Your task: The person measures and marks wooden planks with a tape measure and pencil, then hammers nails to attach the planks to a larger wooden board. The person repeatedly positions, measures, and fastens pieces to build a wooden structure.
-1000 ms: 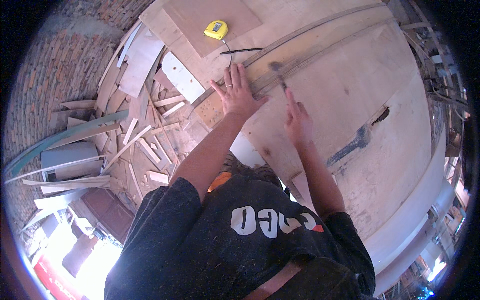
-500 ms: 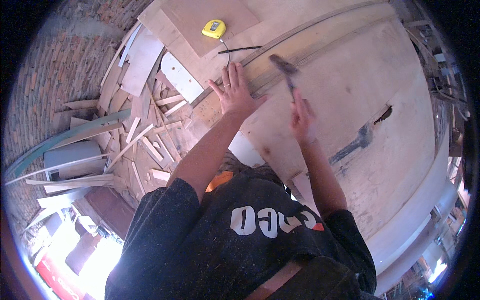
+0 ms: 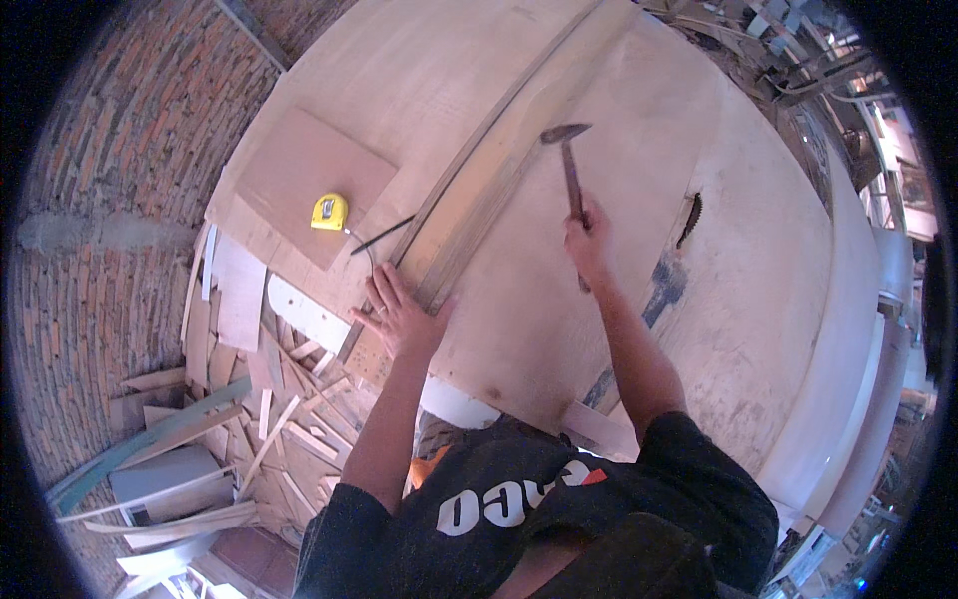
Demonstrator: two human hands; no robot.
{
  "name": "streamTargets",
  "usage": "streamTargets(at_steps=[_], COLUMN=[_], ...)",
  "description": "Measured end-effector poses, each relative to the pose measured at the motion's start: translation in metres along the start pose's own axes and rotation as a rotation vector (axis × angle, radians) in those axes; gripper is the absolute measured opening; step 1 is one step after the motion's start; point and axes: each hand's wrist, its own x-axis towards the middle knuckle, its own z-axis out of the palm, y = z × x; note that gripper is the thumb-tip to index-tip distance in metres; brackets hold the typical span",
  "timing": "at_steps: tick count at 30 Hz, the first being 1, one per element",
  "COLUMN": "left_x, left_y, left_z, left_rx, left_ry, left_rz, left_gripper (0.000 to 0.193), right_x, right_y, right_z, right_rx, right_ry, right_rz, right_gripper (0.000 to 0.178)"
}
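My right hand [image 3: 589, 240] is closed round the handle of a hammer [image 3: 572, 178]. Its dark metal head points away from me, to the right of a long wooden strip [image 3: 474, 200]. My left hand [image 3: 404, 317] rests on the near end of that strip, fingers spread and nothing gripped. Just beyond the left fingers lies a thin dark stick [image 3: 382, 236], perhaps a pencil. A yellow tape measure [image 3: 329, 212] sits farther left, its short end of tape or cord reaching toward the left hand.
Everything lies on a broad plywood bench [image 3: 539, 329]. A toothed circular saw blade [image 3: 689, 221] stands up through it on the right. Under the tape measure is a brown board [image 3: 309, 165]. Wood offcuts [image 3: 289, 429] are heaped at the lower left by a brick wall [image 3: 110, 299].
The whole view has turned, so the bench appears rotated. The hammer, blurred close to the strip before, is now sharper and farther from my left hand, which stays on the strip.
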Motion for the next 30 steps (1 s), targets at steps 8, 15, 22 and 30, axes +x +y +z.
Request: streamTargets(at_steps=[8,15,22,30], left_x=[0.002,0.003,0.003,0.002], left_y=[0.003,-0.001,0.003,0.001], left_z=[-0.001,0.005,0.000,0.002], left_rx=[0.006,0.023,0.012,0.018], left_ry=[0.002,0.006,0.049,0.059], left_rz=[0.003,0.003,0.036,0.018], left_gripper=[0.132,0.136,0.136,0.136], right_x=[0.191,0.295,0.331,0.304], right_y=[-0.011,0.002,0.026,-0.013], right_z=[-0.032,-0.019,-0.013,-0.016], right_rx=[-0.531,-0.517,-0.571,-0.572], right_ry=[0.318,0.375,0.408,0.452], right_rz=[-0.179,-0.270,-0.322,-0.358], right_gripper=[0.055,0.053,0.056,0.058])
